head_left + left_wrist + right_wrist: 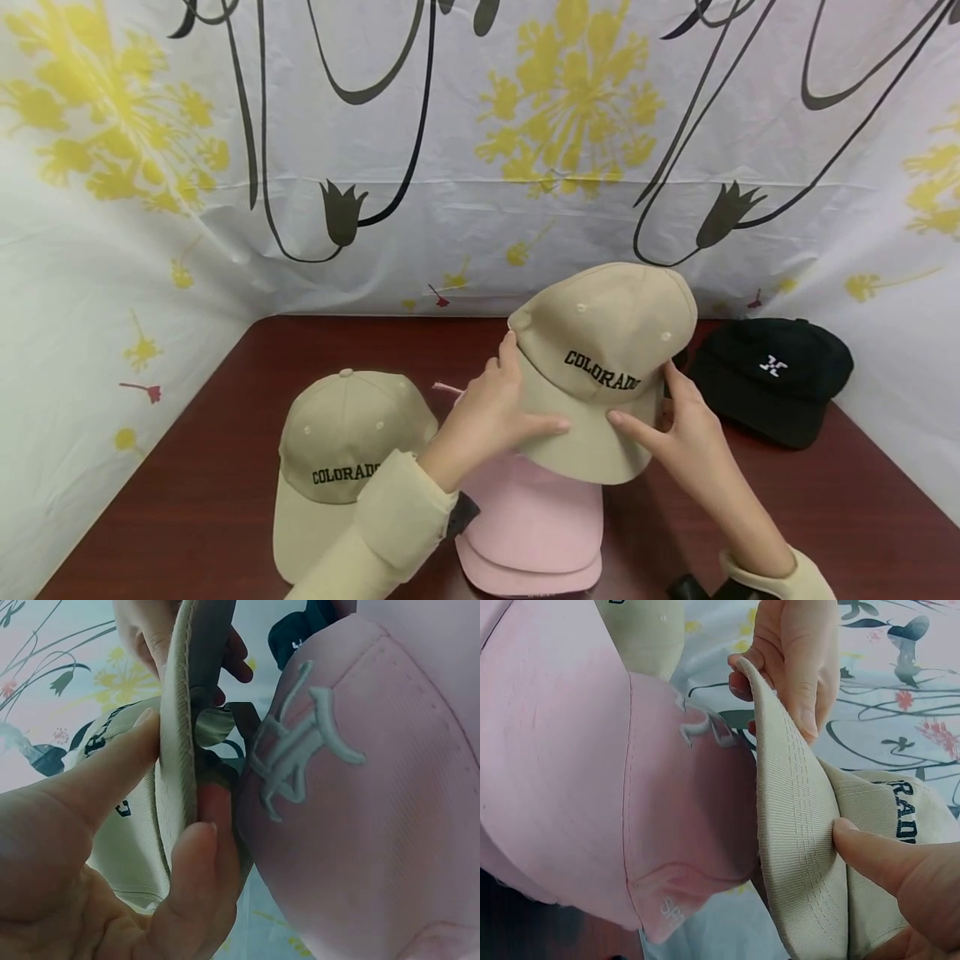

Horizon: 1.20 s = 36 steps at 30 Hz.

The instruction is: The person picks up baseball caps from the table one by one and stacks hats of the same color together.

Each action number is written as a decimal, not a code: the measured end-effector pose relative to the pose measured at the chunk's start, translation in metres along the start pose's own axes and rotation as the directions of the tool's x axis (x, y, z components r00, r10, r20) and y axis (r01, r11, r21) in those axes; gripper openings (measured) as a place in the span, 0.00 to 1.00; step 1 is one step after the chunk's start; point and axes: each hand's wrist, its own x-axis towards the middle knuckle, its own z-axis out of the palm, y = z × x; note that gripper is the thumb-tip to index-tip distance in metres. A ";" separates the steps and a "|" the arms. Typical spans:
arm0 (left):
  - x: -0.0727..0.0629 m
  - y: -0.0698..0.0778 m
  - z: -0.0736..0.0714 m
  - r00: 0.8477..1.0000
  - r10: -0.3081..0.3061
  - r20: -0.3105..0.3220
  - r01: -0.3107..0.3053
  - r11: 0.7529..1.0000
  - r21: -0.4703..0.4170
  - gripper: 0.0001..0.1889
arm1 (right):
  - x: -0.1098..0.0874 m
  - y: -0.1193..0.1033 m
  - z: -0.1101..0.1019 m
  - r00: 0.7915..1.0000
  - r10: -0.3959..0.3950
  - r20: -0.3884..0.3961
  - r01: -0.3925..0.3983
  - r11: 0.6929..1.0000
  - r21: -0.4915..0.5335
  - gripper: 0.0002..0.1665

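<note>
Both hands hold a beige cap (pixel 600 333) with dark COLORADO lettering, raised and tilted, its brim toward me. My left hand (pixel 495 408) grips its left side, thumb on top of the brim and fingers beneath, as the left wrist view shows. On the opposite side my right hand (pixel 686 425) grips the cap, its thumb (pixel 870 851) lying on the brim by the lettering. Below and behind it, pink caps (pixel 532 517) sit stacked on the table with brims overlapping. White embroidery (pixel 300 746) shows on the upper pink cap's front.
A second beige COLORADO cap (pixel 345 433) lies to the left, partly behind the left forearm. At the right back is a black cap (pixel 780 375) with a small white emblem. The dark red table (pixel 187 467) meets a patterned white cloth (pixel 450 208) at its back and sides.
</note>
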 end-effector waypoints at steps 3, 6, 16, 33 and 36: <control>-0.003 -0.004 -0.003 1.000 0.013 -0.014 -0.013 0.999 -0.031 0.62 | 0.001 -0.004 0.003 1.000 -0.022 -0.002 0.022 0.999 0.031 0.56; -0.004 -0.006 -0.005 0.999 0.022 -0.025 -0.023 0.998 -0.050 0.62 | 0.002 -0.007 0.005 0.999 -0.044 -0.014 0.044 0.998 0.048 0.55; -0.011 -0.011 -0.010 0.997 0.038 -0.061 -0.042 0.997 -0.064 0.62 | 0.005 -0.016 0.009 0.996 -0.079 -0.029 0.080 0.996 0.039 0.56; -0.019 -0.019 -0.023 0.995 -0.014 -0.098 0.009 0.999 -0.052 0.62 | 0.011 -0.032 0.017 0.993 -0.117 -0.019 0.118 0.991 0.061 0.55; -0.022 -0.021 -0.026 0.994 -0.024 -0.109 0.019 0.999 -0.049 0.62 | 0.013 -0.035 0.020 0.991 -0.135 -0.021 0.136 0.988 0.067 0.55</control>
